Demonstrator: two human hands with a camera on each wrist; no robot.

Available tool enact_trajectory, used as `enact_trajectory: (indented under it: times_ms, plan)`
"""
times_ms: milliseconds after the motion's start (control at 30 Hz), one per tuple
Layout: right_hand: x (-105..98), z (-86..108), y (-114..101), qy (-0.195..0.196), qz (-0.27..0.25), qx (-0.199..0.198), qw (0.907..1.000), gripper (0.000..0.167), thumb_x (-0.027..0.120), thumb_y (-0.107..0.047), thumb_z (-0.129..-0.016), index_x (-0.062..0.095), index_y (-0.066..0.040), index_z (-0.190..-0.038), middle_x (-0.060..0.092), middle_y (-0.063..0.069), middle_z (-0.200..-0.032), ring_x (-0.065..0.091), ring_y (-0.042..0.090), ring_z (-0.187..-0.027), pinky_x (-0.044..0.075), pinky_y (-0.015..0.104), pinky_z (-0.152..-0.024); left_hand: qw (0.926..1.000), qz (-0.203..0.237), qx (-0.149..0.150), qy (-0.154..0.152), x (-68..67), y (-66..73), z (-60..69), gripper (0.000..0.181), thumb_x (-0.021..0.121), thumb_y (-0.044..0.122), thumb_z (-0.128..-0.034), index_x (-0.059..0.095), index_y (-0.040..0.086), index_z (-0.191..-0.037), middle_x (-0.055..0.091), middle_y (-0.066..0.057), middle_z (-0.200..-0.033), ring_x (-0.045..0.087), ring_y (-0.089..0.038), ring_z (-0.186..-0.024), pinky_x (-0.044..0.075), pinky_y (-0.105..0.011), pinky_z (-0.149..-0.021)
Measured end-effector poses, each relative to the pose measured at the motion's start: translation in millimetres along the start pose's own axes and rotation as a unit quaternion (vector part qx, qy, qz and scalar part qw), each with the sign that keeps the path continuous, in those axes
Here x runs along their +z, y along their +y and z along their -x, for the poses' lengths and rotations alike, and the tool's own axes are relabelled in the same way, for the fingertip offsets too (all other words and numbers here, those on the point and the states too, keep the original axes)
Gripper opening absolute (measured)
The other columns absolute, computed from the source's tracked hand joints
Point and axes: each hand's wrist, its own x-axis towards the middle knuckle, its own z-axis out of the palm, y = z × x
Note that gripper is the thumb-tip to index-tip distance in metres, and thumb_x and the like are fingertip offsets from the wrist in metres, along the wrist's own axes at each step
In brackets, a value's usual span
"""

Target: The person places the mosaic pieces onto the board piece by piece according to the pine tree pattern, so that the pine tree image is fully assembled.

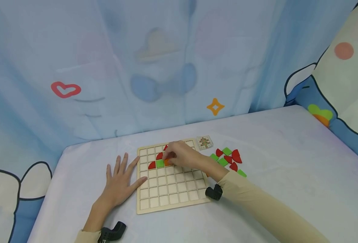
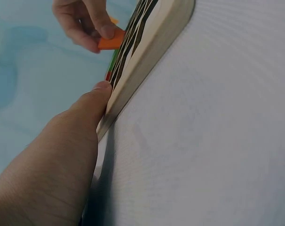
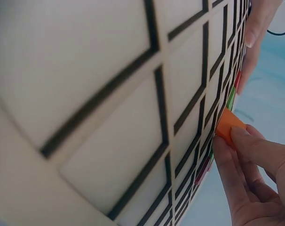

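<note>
A wooden grid board (image 1: 172, 189) lies on the table. My right hand (image 1: 183, 156) pinches an orange tile (image 3: 231, 126) between thumb and fingers, its edge at the board's grid. Beside that tile, to its left, sits a green square tile (image 1: 160, 163) in a cell. A red rounded tile (image 1: 152, 165) lies left of the green one, and another red tile (image 1: 159, 156) is in the row above; a further red piece is partly covered by my right hand. My left hand (image 1: 119, 184) is spread at the board's left side, its thumb (image 2: 98, 96) resting on the border.
Loose red tiles (image 1: 236, 156) and green tiles (image 1: 223, 162) are scattered right of the board, partly behind the right forearm. A small pattern card (image 1: 204, 142) lies by the board's top right corner. A blue printed curtain (image 1: 166, 67) hangs behind the white-covered table (image 1: 288, 162).
</note>
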Motion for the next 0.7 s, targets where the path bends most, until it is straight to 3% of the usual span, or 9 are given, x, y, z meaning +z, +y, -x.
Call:
enact_trajectory:
  times_ms: [700]
  plan:
    - [5.1,-1.0,-7.6,0.000,0.110,-0.015,0.9938,0.014,0.075,0.006,-0.092,0.081,0.004,-0.105,0.073,0.013,-0.101,0.067,0.024,-0.097,0.057,0.026,-0.081,1.0000,0.008,0.001,0.002,-1.6,1.9,-0.5,0.083,0.060,0.059,-0.0985,0.031,0.022,-0.167,0.012,-0.024,-0.173,0.002,-0.050,-0.158,-0.004,-0.078,-0.117]
